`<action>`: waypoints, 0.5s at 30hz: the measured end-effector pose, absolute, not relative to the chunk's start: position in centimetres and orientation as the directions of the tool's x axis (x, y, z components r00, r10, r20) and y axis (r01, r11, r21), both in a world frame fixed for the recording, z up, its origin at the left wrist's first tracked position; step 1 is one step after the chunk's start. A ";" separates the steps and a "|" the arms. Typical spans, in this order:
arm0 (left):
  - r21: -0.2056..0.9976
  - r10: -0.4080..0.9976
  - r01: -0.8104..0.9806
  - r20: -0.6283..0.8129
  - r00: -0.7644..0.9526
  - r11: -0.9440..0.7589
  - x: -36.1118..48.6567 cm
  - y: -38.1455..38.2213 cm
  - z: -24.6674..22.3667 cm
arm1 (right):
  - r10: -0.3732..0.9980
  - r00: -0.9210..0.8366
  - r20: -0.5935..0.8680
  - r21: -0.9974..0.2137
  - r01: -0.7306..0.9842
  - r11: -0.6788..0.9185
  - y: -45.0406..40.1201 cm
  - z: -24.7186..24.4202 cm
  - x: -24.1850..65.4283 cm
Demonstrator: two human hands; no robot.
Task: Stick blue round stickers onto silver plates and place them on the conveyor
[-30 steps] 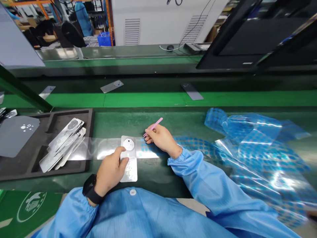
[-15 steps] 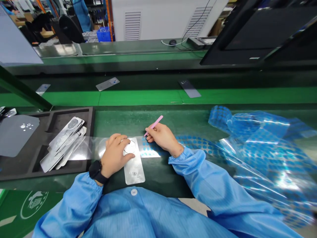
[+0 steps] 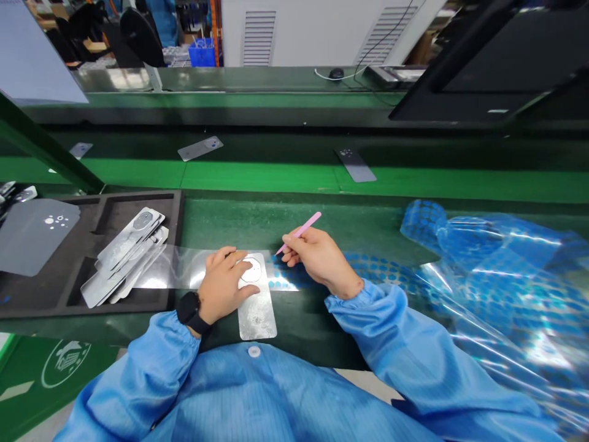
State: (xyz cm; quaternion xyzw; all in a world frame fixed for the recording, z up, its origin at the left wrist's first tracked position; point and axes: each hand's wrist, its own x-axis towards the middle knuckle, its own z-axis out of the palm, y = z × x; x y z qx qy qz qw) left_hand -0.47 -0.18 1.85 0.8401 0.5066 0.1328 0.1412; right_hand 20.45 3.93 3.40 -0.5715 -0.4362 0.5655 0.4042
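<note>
The green bench (image 3: 230, 218) carries a black tray (image 3: 41, 294) at left, a clear plastic strip (image 3: 286, 279) with blue dots across its middle, a pale phone back (image 3: 257, 304) overlapping that strip, and crumpled dotted film (image 3: 497, 245) at right.

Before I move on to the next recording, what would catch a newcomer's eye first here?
Probably the shiny heap of clear film with blue dots, spread across the right of the bench. Next, near the middle, the pink pointed tool in the right hand. Just left of it, the left hand rests on a pale phone-shaped panel.
</note>
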 end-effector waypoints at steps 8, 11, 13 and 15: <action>0.396 0.878 0.792 0.089 0.471 -0.465 -0.5 -0.2 1.8 | 0.919 -0.121 -0.376 -0.917 0.192 -0.350 3.2 3.4 17.7; 0.404 0.874 0.784 0.095 0.476 -0.471 -0.4 -0.2 1.8 | 0.916 -0.116 -0.385 -0.913 0.196 -0.358 3.4 3.3 17.7; 0.411 0.872 0.779 0.102 0.478 -0.475 -0.4 -0.2 1.7 | 0.917 -0.114 -0.382 -0.917 0.171 -0.361 3.4 3.3 17.7; 0.415 0.869 0.772 0.112 0.481 -0.481 -0.4 -0.2 1.7 | 0.918 -0.109 -0.380 -0.920 0.151 -0.363 3.3 3.4 17.7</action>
